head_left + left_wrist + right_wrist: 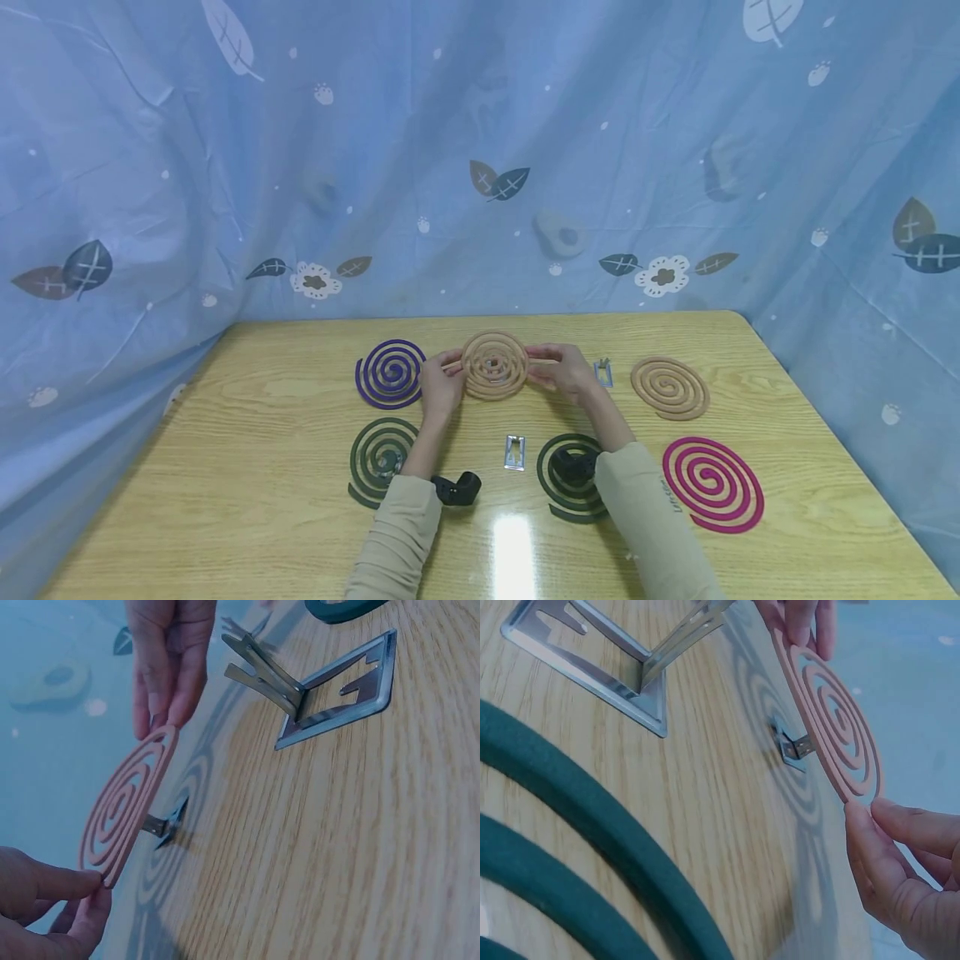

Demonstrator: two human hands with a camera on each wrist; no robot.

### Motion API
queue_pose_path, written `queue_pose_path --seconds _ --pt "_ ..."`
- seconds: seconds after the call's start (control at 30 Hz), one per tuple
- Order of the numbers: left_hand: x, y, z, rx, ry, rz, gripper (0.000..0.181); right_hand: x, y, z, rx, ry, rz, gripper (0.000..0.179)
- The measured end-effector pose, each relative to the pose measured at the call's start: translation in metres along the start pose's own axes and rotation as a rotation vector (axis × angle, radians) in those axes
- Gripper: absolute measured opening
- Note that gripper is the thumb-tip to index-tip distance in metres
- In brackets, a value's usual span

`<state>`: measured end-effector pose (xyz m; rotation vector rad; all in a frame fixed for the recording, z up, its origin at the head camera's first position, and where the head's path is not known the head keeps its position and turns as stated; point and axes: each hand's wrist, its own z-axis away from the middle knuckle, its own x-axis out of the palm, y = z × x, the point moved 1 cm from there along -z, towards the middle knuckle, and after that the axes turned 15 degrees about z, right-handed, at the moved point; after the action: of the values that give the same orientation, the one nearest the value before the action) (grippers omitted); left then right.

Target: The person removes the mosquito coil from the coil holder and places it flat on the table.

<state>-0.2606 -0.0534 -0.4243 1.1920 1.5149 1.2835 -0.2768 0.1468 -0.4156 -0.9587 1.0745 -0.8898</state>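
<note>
Beige sleeves point(652, 525) enter at head frame's bottom edge. Left hand point(441, 387) and right hand point(566, 368) pinch opposite edges of tan coil point(118, 810), just below frame centre, near metal stand point(803, 746); contact unclear. Purple coil point(391, 373) left of it, pink coil point(708, 473) lower right.

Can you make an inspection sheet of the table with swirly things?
Surface: light-brown wood-grain table, glare near the front.
Job's things: flat tan spiral coil, held above the table; silver metal stand seen through gaps.
Clutter: purple spiral coil, magenta spiral coil, another tan spiral coil, two dark green spiral coils, more silver metal stands.
Hands: left hand and right hand pinch opposite edges of the held coil.
Cables: nothing seen.
Surroundings: blue cloth curtain with leaf and flower prints.
</note>
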Motion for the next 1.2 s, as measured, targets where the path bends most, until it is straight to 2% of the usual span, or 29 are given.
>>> queue_pose_path --seconds 0.13,0.27,0.57,0.87,1.03,1.2 --pt "0.000 0.000 0.000 0.007 -0.013 0.003 0.026 -0.003 -0.001 0.002 -0.016 0.011 0.032 0.041" --pt "0.000 0.000 0.001 -0.014 -0.035 0.058 0.028 -0.006 -0.001 0.003 -0.039 0.035 0.053 0.040" --pt "0.004 -0.005 0.002 -0.071 -0.075 0.157 0.035 -0.011 0.000 0.006 -0.033 0.080 0.010 0.040" --pt "0.010 -0.003 0.006 -0.080 -0.123 0.201 0.037 -0.019 0.005 0.009 -0.056 0.100 0.103 0.043" --pt "0.011 -0.004 0.007 -0.064 -0.152 0.211 0.036 -0.024 0.008 0.011 -0.068 0.076 0.161 0.047" --pt "0.011 -0.004 0.009 -0.068 -0.184 0.188 0.039 -0.031 0.012 0.013 -0.094 0.013 0.210 0.054"
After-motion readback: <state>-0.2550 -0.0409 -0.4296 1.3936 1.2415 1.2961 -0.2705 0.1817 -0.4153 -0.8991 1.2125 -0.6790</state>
